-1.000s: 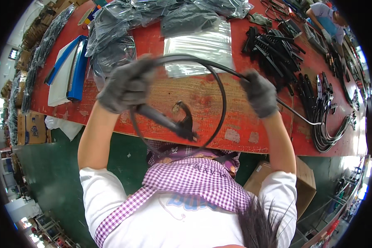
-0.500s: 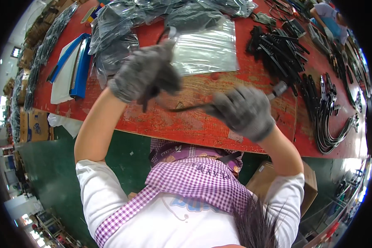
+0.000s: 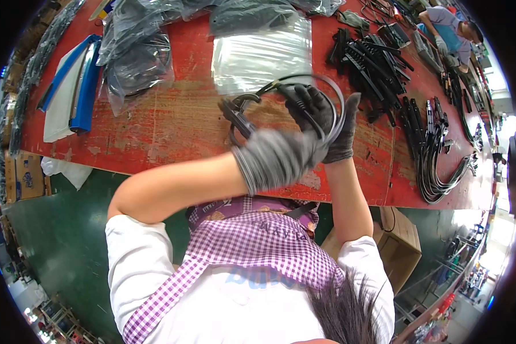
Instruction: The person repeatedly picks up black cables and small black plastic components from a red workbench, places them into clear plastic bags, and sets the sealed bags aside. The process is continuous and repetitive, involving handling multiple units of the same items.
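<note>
Both my hands wear grey work gloves and are over the front of the red table (image 3: 195, 126). A black cable (image 3: 342, 106) is bent into loose loops between them, with a slim black plastic part (image 3: 239, 117) at its left. My right hand (image 3: 327, 117) holds the loops against its palm, fingers curled and thumb out to the side. My left hand (image 3: 281, 160), smeared by motion, reaches across in front and closes on the cable beside the right palm; its fingertips are partly hidden. Just beyond the hands lies a stack of clear plastic bags (image 3: 264, 57).
Filled plastic bags (image 3: 137, 63) lie at the far left, near a blue holder with white sheets (image 3: 86, 89). Black plastic parts (image 3: 372, 69) and bundled cables (image 3: 433, 160) are heaped at the right. A co-worker (image 3: 447, 34) stands at the far right. A cardboard box (image 3: 398, 246) sits below the table edge.
My hands have come together, the left swinging right and nearer me. The cable, stretched between them before, is now looped at the right hand, which has turned palm up.
</note>
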The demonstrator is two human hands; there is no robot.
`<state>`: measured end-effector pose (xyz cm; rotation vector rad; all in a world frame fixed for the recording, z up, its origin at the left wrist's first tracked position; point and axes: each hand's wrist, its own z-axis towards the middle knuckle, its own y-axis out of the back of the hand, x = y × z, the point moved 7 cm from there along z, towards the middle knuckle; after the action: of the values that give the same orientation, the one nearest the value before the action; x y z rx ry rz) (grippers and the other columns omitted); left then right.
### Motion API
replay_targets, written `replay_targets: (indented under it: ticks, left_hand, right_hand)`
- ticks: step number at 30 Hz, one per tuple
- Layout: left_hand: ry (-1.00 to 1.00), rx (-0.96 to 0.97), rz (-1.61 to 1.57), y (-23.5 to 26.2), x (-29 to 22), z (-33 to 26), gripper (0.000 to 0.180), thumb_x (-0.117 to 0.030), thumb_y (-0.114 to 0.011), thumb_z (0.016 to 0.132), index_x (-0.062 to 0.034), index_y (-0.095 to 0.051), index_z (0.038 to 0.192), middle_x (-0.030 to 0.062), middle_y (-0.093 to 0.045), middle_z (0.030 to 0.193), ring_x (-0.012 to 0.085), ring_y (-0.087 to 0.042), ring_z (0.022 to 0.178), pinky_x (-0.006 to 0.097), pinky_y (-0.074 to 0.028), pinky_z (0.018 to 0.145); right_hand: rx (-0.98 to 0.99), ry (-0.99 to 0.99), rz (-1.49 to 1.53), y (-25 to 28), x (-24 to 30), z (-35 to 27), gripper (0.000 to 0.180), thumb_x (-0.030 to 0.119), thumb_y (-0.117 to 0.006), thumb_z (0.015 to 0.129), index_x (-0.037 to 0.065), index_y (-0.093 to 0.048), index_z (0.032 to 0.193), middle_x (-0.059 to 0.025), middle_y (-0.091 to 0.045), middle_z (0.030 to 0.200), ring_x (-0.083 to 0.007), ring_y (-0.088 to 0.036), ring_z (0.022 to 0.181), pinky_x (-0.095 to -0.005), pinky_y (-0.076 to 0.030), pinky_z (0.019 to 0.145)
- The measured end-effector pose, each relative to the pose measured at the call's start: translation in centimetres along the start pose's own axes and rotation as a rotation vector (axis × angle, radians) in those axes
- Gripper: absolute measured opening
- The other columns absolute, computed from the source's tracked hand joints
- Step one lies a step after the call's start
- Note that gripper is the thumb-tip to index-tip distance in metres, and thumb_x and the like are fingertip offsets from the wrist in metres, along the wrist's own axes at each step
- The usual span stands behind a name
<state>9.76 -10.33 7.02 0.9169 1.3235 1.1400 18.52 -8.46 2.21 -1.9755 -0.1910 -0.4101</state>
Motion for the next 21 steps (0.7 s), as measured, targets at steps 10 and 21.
replay_targets:
  ticks: [10, 21]
  left_hand:
    - [0.439, -0.073, -0.173, -11.3, 1.2, -3.7, 0.037, -0.042, -0.054, 0.080, -0.0115, -0.060, 0.100, 0.0138, -0.052, 0.110, 0.0303, -0.049, 0.102, 0.046, -0.039, 0.081]
    - [0.956, -0.557, -0.250, -9.1, 10.9, -10.4, 0.033, -0.007, -0.055, 0.072, -0.0027, -0.057, 0.104, 0.0176, -0.050, 0.116, 0.0297, -0.048, 0.109, 0.037, -0.039, 0.092]
  right_hand:
    - [-0.172, 0.803, -2.355, 12.4, -1.0, -0.7, 0.055, 0.029, -0.056, 0.078, 0.002, -0.041, 0.123, -0.0214, -0.043, 0.123, -0.0352, -0.040, 0.115, -0.0429, -0.028, 0.102]
    - [-0.217, 0.954, -2.129, 13.3, -1.1, -2.8, 0.052, 0.021, -0.053, 0.081, -0.002, -0.040, 0.126, -0.0225, -0.040, 0.128, -0.0379, -0.036, 0.121, -0.0474, -0.022, 0.106]
